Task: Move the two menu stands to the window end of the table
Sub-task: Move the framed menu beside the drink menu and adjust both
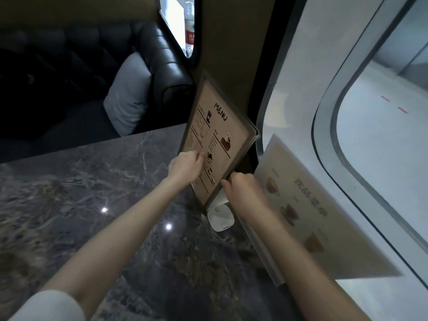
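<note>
A menu stand (217,126) with a beige card headed MENU stands tilted at the window end of the dark marble table (92,193). My left hand (187,166) grips its left edge, thumb on the card face. My right hand (240,186) holds its lower right edge. A second menu stand (324,216), a clear panel with pictures of drinks, leans against the wall under the window (382,135), just right of my right forearm.
A small white device (221,217) lies on the table below the held stand. Across the table is a dark leather bench (162,66) with a grey cushion (129,96). A bottle with a red label (190,26) shows in an opening above.
</note>
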Available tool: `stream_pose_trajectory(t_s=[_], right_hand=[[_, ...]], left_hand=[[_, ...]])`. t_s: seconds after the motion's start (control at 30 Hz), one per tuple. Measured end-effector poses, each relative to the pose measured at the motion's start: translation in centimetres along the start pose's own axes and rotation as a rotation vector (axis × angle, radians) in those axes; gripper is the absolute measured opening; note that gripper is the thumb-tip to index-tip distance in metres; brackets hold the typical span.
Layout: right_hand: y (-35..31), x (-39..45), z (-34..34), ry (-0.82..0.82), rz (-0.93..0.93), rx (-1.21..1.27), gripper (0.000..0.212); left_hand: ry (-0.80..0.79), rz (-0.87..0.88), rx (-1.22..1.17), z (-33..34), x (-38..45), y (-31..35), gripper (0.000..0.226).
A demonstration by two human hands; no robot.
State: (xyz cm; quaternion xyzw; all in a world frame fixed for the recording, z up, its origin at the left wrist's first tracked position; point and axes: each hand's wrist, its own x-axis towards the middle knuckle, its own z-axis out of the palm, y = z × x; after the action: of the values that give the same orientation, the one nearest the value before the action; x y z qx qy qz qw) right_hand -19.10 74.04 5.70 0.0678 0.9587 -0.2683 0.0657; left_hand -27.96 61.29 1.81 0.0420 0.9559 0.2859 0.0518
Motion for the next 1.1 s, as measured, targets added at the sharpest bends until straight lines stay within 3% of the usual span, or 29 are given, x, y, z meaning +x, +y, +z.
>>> stream_pose_trajectory(t_s=[0.17, 0.3, 0.43, 0.5, 0.6, 0.73, 0.8, 0.93, 1.1], right_hand=[[-3.1, -2.5, -5.5, 0.036, -0.295, -0.237, 0.015], [-4.8, -4.4, -10.5, 0.104, -0.410, -0.214, 0.022], [-5.3, -4.3, -14.4, 0.100, -0.454, -0.221, 0.031], [-5.4, -3.2, -15.6, 0.045, -0.465, -0.249, 0.032], [-5.3, -0.8, -16.2, 0.005, -0.425, -0.242, 0.033], [-4.8, 1.9, -14.9, -0.055, -0.289, -0.124, 0.050], [-4.5, 2.8, -14.2, -0.083, -0.219, -0.074, 0.055], [-4.0, 4.0, -13.6, -0.128, -0.171, -0.099, 0.045], [-3.7, 5.2, -13.0, -0.182, -0.198, -0.017, 0.030]], left_hand=[[-0.009, 0.008, -0.096, -1.0, -2.2, 1.7, 0.041], [-0.028, -0.013, -0.232, -1.7, -2.9, 1.4, 0.041], [0.082, 0.045, 0.028, -1.3, -4.0, 0.6, 0.036], [0.107, 0.040, 0.006, -0.4, -4.0, -0.1, 0.037], [0.006, -0.088, -0.241, 1.2, -3.5, -1.1, 0.041], [-0.156, -0.240, -0.641, 3.2, -3.6, -2.1, 0.056], [-0.226, -0.300, -0.838, 3.5, -3.9, -1.8, 0.051], [-0.233, -0.448, -0.989, 4.8, -3.5, -2.9, 0.050], [-0.238, -0.484, -1.227, 6.8, -1.8, -4.6, 0.039]])
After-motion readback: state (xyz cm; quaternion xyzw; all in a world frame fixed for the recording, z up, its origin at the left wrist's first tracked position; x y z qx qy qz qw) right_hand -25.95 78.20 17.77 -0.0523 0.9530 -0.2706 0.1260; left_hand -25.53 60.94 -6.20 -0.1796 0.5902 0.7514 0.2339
